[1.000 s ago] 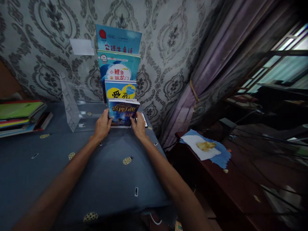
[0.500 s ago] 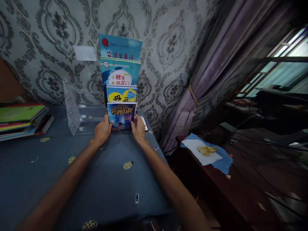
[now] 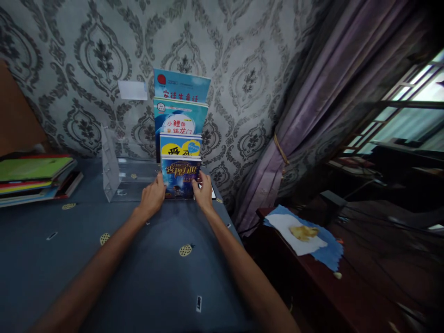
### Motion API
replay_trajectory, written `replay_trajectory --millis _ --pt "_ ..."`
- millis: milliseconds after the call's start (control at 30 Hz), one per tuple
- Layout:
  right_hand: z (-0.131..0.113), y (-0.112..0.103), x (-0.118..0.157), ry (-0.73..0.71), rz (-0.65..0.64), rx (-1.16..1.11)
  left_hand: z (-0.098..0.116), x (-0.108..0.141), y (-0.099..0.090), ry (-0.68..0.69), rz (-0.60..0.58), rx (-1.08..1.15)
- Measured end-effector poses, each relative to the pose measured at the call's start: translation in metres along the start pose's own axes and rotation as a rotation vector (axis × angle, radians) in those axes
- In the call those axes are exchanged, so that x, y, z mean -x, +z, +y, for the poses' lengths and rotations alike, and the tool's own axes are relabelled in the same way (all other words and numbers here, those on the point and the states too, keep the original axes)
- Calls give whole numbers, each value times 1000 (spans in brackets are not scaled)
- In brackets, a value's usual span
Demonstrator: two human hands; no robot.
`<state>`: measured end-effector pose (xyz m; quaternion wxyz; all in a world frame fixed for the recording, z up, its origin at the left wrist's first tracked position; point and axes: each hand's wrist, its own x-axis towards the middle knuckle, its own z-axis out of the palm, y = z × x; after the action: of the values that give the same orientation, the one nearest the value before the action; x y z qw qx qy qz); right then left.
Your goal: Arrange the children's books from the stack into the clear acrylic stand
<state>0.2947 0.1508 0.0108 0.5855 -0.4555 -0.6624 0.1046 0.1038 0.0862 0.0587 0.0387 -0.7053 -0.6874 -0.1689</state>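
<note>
"Damask-patterned wallpaper (image 3: 249, 115) behind your worktop (image 3: 27, 268); what's changed?"

"My blue paperback (image 3: 180, 178), askew a second ago, stands squarer at the front of the clear rack (image 3: 110, 169), before the yellow-and-blue book (image 3: 187, 148). I'd judge it nearly settled."

"Your fingers?"

"Left hand (image 3: 153, 198) and right hand (image 3: 204, 190) clamp its opposite sides."

"Textures?"

"Flat, glossy covers; stiff see-through plastic, stepped along the side; smooth pineapple-print cloth (image 3: 152, 277)."
</note>
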Motion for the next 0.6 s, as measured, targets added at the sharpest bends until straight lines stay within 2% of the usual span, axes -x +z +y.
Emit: replay_trajectory --millis 300,600 --pt "2 3 -1 3 45 10 -2 -3 0 -41 51 139" --pt "-1 7 2 28 64 58 -8 -6 7 -24 59 147"
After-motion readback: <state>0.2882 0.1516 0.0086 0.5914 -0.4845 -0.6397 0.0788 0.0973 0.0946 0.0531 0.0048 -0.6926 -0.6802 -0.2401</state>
